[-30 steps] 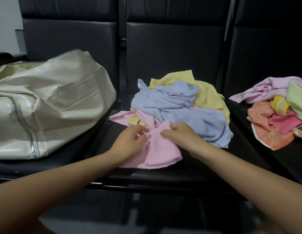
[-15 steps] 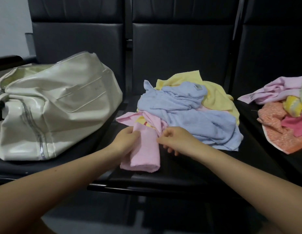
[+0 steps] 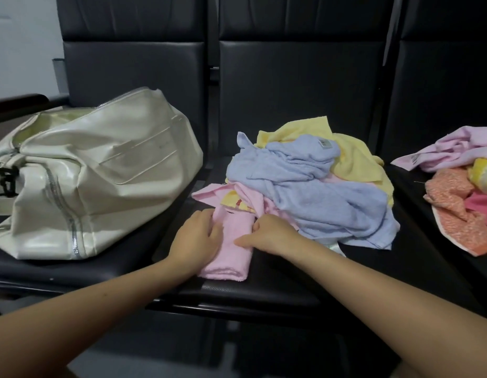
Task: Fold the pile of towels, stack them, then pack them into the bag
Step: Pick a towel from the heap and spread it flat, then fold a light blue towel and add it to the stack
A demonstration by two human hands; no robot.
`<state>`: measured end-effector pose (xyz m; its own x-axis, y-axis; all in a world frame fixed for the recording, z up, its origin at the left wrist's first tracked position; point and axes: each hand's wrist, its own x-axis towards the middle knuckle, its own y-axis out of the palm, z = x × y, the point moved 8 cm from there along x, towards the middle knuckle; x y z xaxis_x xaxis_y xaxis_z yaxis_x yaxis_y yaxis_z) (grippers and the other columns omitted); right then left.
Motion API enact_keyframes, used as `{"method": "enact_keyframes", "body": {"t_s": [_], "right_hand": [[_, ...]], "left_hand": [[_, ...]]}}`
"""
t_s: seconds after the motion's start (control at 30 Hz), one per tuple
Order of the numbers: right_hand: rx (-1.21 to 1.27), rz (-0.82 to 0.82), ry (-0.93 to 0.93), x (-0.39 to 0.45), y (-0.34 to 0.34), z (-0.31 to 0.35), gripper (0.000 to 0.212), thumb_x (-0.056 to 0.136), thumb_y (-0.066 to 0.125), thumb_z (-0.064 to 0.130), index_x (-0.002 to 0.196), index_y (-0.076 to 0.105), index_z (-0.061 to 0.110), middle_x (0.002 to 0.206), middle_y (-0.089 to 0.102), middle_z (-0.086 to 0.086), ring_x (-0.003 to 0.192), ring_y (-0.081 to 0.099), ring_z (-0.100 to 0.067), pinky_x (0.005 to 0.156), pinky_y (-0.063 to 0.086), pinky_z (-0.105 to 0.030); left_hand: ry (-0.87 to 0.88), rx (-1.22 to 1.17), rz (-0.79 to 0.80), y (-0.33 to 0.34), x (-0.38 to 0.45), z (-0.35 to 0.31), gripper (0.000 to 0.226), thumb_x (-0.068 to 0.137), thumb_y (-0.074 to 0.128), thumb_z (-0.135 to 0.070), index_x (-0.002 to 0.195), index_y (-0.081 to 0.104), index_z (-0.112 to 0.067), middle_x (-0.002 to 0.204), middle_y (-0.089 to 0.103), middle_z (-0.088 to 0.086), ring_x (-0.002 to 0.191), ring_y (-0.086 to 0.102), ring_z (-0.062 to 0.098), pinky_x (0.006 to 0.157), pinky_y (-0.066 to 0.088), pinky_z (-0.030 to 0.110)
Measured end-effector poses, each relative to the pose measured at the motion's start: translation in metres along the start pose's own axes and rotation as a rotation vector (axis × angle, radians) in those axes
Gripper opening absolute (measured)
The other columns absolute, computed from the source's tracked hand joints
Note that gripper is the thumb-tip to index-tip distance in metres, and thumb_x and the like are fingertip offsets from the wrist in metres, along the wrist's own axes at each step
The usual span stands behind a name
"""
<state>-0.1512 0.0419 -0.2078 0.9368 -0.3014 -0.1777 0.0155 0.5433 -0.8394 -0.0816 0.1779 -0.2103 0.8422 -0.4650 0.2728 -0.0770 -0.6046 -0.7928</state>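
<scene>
Both hands on a folded pink towel (image 3: 231, 246) at lower centre of frame, on the middle black seat (image 3: 277, 290).

Left hand (image 3: 197, 237) lies flat on the towel's left side, fingers fairly straight; right hand (image 3: 269, 234) presses its right edge with fingers curled at the cloth, grip not clear. Just behind, touching it, a loose pile: blue towel (image 3: 305, 186) over yellow towel (image 3: 354, 159) and more pink. Cream bag (image 3: 100, 186) at left on the next seat, zip open. Second towel heap (image 3: 460, 192) at right edge.
</scene>
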Motion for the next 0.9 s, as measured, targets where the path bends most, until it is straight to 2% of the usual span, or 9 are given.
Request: {"method": "enact_keyframes", "body": {"t_s": [0.1,0.23,0.33,0.4,0.5,0.6,0.67,0.8,0.9], "right_hand": [[0.169,-0.029,-0.002,0.000,-0.007,0.005,0.035,0.084,0.065,0.033,0.061,0.043,0.018,0.064,0.045,0.002,0.062,0.042,-0.012,0.053,0.029,-0.025],[0.740,-0.082,-0.030,-0.005,-0.019,0.008,0.012,0.090,0.054,0.015,0.079,0.057,0.015,0.082,0.061,-0.004,0.077,0.056,-0.017,0.066,0.043,-0.027],[0.856,-0.104,-0.049,-0.007,-0.039,0.007,0.007,0.089,0.053,0.012,0.085,0.058,0.014,0.087,0.061,-0.007,0.083,0.058,-0.021,0.073,0.045,-0.032],[0.938,-0.137,-0.065,-0.009,-0.059,0.005,0.008,0.087,0.056,0.011,0.080,0.058,0.015,0.085,0.061,-0.007,0.084,0.058,-0.022,0.075,0.046,-0.034],[1.011,-0.067,-0.103,-0.014,-0.082,0.000,0.003,0.088,0.061,0.013,0.086,0.062,0.012,0.087,0.066,-0.007,0.084,0.063,-0.020,0.074,0.050,-0.033],[0.972,0.023,-0.085,-0.020,-0.093,-0.009,0.016,0.091,0.063,0.019,0.098,0.065,0.006,0.091,0.069,-0.008,0.083,0.066,-0.017,0.070,0.052,-0.028],[1.108,0.014,-0.044,-0.019,-0.100,-0.021,0.021,0.090,0.065,0.021,0.103,0.066,0.004,0.093,0.073,-0.007,0.081,0.070,-0.016,0.068,0.057,-0.026],[1.253,0.099,0.119,-0.017,-0.097,-0.048,0.034,0.080,0.073,0.023,0.113,0.066,0.015,0.094,0.073,-0.001,0.084,0.068,-0.015,0.067,0.053,-0.025],[1.186,0.085,0.189,0.001,-0.105,-0.065,0.042,0.079,0.074,0.022,0.119,0.063,0.015,0.092,0.066,0.000,0.079,0.057,-0.013,0.057,0.040,-0.021]], "left_hand": [[0.029,-0.010,0.035,-0.001,-0.003,0.001,0.042,0.093,0.056,-0.029,0.130,0.054,-0.011,0.109,0.057,0.006,0.102,0.055,0.022,0.088,0.042,0.033],[0.084,-0.065,0.106,0.000,-0.006,-0.008,0.059,0.085,0.062,-0.041,0.138,0.047,-0.019,0.101,0.055,-0.005,0.091,0.054,0.012,0.090,0.047,0.032],[-0.036,-0.503,0.234,0.002,-0.005,-0.023,0.049,0.085,0.066,-0.039,0.130,0.054,-0.025,0.108,0.067,-0.007,0.096,0.063,0.001,0.095,0.050,0.027],[-0.208,-0.866,0.466,0.014,-0.010,-0.038,0.048,0.080,0.065,-0.045,0.123,0.059,-0.023,0.112,0.071,0.001,0.100,0.066,0.010,0.097,0.051,0.036],[-0.356,-1.173,0.708,0.019,-0.019,-0.070,0.050,0.085,0.062,-0.049,0.124,0.058,-0.017,0.109,0.070,0.005,0.094,0.068,0.019,0.081,0.057,0.032],[-0.331,-1.372,0.662,0.015,-0.004,-0.102,0.036,0.096,0.048,-0.037,0.122,0.058,-0.016,0.112,0.072,0.008,0.101,0.070,0.020,0.075,0.059,0.033],[-0.354,-1.406,0.591,0.022,0.010,-0.112,0.032,0.098,0.047,-0.032,0.119,0.059,-0.010,0.103,0.074,0.007,0.098,0.071,0.018,0.071,0.059,0.031],[-0.324,-1.374,0.410,0.040,0.047,-0.114,0.046,0.100,0.046,-0.038,0.133,0.051,-0.005,0.121,0.068,0.009,0.111,0.065,0.017,0.089,0.053,0.029],[-0.283,-1.198,0.219,0.035,0.075,-0.111,0.052,0.089,0.057,-0.046,0.125,0.059,-0.010,0.111,0.072,0.007,0.104,0.068,0.018,0.093,0.053,0.040]]}}
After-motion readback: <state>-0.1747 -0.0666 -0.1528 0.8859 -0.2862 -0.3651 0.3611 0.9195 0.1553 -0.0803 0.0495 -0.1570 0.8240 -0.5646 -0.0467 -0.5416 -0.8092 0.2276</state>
